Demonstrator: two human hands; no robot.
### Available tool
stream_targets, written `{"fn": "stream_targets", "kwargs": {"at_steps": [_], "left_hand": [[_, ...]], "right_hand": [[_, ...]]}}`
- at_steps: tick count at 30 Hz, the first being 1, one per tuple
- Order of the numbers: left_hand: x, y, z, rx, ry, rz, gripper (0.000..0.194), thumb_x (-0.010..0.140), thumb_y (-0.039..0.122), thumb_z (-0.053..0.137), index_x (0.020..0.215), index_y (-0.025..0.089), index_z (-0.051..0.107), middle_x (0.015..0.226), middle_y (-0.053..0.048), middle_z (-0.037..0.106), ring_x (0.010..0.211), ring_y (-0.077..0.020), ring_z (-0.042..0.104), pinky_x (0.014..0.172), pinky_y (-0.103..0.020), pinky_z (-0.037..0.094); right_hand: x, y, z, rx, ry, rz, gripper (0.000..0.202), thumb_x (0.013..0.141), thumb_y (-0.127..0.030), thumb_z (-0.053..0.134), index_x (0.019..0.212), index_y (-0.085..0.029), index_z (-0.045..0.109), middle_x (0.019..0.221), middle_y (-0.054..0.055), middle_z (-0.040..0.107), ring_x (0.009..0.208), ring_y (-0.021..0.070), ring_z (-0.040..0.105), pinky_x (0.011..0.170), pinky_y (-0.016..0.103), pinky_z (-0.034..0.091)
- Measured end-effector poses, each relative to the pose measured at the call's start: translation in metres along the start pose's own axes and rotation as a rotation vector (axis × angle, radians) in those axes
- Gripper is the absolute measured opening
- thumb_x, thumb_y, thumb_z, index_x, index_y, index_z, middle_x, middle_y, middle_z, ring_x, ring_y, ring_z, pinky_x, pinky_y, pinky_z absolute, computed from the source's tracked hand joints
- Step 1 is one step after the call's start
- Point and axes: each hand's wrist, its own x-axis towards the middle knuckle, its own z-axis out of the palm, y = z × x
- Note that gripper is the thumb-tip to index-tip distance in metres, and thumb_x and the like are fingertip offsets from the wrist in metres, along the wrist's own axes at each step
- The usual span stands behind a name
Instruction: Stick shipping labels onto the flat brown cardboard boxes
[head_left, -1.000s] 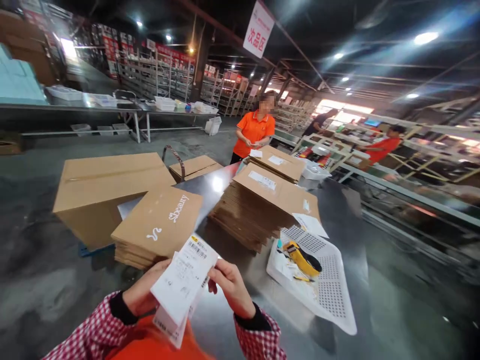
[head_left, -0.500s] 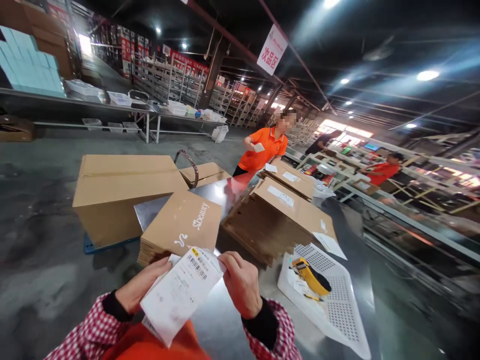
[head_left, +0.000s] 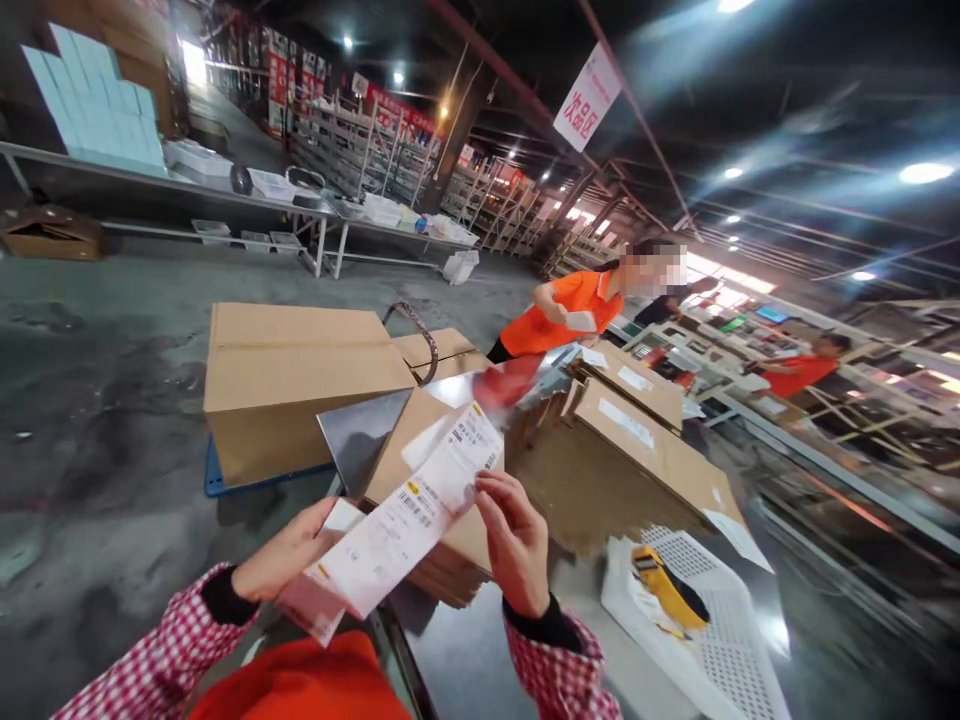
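Note:
A strip of white printed labels (head_left: pixel 412 515) with barcodes and yellow marks stretches between my two hands, its lower part folded over. My left hand (head_left: pixel 289 550) grips the folded labels at the lower left. At the right edge of the strip, my right hand (head_left: pixel 514 535) pinches it between thumb and fingers. Beneath the labels lies a stack of flat brown cardboard (head_left: pixel 457 545) on the metal table (head_left: pixel 480 640), its top partly hidden by the strip.
Stacked cardboard (head_left: pixel 645 440) with white papers stands at the right. A white perforated basket (head_left: pixel 739 630) holds a yellow and black tool (head_left: pixel 671 590). A large closed box (head_left: pixel 300 370) is at the left. A person in orange (head_left: pixel 574 305) stands across the table.
The label strip has been unfolded upward and now reaches over the cardboard stack. My view has shifted, so the surroundings sit farther right. The person in orange leans closer to the stacked cardboard.

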Motion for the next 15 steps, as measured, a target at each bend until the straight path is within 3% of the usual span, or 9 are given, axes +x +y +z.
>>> {"fn": "stream_targets", "kwargs": {"at_steps": [3, 7, 11, 15], "left_hand": [[-0.008, -0.013, -0.035, 0.237, 0.079, 0.019, 0.033, 0.080, 0.039, 0.062, 0.107, 0.019, 0.059, 0.097, -0.003, 0.065, 0.091, -0.0206, 0.058, 0.082, -0.030, 0.046], [-0.021, -0.042, -0.069, 0.142, 0.244, -0.081, 0.042, 0.070, 0.041, 0.070, 0.104, 0.018, 0.061, 0.098, -0.004, 0.067, 0.093, -0.0237, 0.058, 0.087, -0.034, 0.045], [-0.036, -0.073, -0.088, -0.039, 0.420, -0.183, 0.062, 0.070, 0.044, 0.071, 0.121, 0.016, 0.049, 0.111, -0.009, 0.064, 0.100, -0.0259, 0.059, 0.088, -0.035, 0.045], [-0.043, -0.094, -0.096, -0.285, 0.482, -0.292, 0.069, 0.064, 0.042, 0.077, 0.122, 0.019, 0.048, 0.108, -0.008, 0.066, 0.090, -0.0226, 0.065, 0.077, -0.030, 0.049]], "right_hand": [[-0.007, 0.005, 0.045, 0.409, 0.228, 0.300, 0.023, 0.067, -0.026, 0.078, 0.082, -0.022, 0.061, 0.085, -0.001, 0.064, 0.079, 0.0128, 0.062, 0.070, 0.023, 0.052], [-0.015, 0.010, 0.085, 0.616, 0.221, 0.548, 0.044, 0.058, -0.024, 0.083, 0.097, -0.025, 0.063, 0.101, 0.000, 0.067, 0.088, 0.0141, 0.063, 0.074, 0.024, 0.053], [-0.044, 0.025, 0.087, 0.582, 0.103, 0.678, 0.032, 0.059, -0.029, 0.084, 0.087, -0.024, 0.070, 0.088, 0.002, 0.071, 0.077, 0.0164, 0.065, 0.067, 0.027, 0.054], [-0.089, 0.039, 0.064, 0.415, -0.035, 0.599, 0.020, 0.064, -0.040, 0.080, 0.069, -0.022, 0.073, 0.067, 0.005, 0.070, 0.059, 0.0178, 0.062, 0.054, 0.029, 0.053]]}}
